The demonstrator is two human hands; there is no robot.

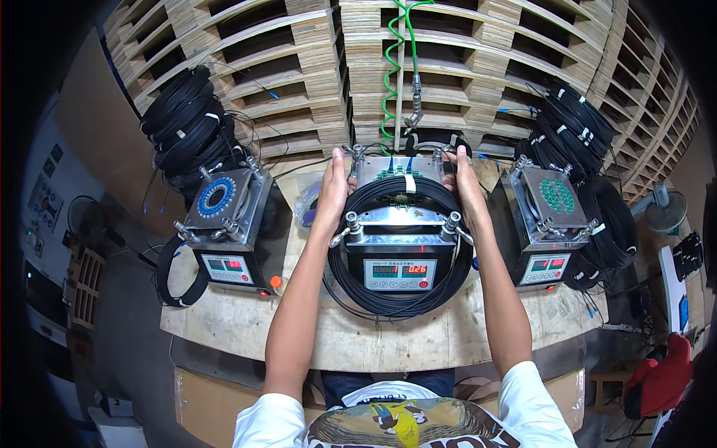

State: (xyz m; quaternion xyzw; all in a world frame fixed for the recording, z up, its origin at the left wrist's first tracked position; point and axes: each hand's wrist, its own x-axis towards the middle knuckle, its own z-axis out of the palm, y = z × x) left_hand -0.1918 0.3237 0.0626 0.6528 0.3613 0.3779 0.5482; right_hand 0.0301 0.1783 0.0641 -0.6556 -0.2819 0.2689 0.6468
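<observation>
A metal machine (401, 246) with a red digital readout stands in the middle of a wooden bench. A coil of black cable (403, 196), bound with a white tie, lies draped around its top fixture. My left hand (332, 190) rests on the left side of the coil near the fixture's back corner. On the right side, my right hand (463, 183) grips the coil beside a metal post. Both hands hold the cable loop against the machine top.
Similar machines stand to the left (224, 224) and right (551, 224), each with black cable coils beside it. Stacked wooden pallets (299, 67) rise behind the bench. A green spiral air hose (393, 75) hangs down over the middle machine.
</observation>
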